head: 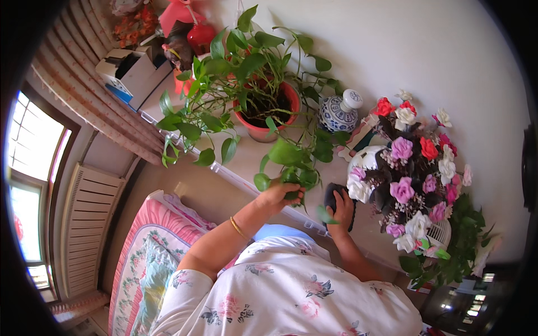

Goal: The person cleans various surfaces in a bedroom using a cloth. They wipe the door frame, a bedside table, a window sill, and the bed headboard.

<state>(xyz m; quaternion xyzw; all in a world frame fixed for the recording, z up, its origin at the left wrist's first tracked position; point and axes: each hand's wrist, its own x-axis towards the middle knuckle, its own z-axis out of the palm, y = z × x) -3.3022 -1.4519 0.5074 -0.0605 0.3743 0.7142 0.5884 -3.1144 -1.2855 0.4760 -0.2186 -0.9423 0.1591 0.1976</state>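
My left hand [283, 196], a gold bangle on its wrist, grips a bunch of trailing pothos leaves [290, 155] near the front edge of the cabinet top [252, 166]. The vines come from a potted pothos [269, 109] in a red-orange pot at the back. To the right, my right hand [342, 208] presses on a dark cloth [332, 195] lying on the cabinet top. One leaf hangs in front of that wrist. Beside the cloth stands an arrangement of artificial flowers [402, 191] in pink, white and red.
A blue-and-white porcelain jar [338, 111] stands right of the pot. At the far left are a white file box [134, 75] and a red vase [201, 38]. A bed [138, 235] with pink bedding lies behind my left arm, near a radiator [92, 231]. Greenery [458, 235] trails at the right.
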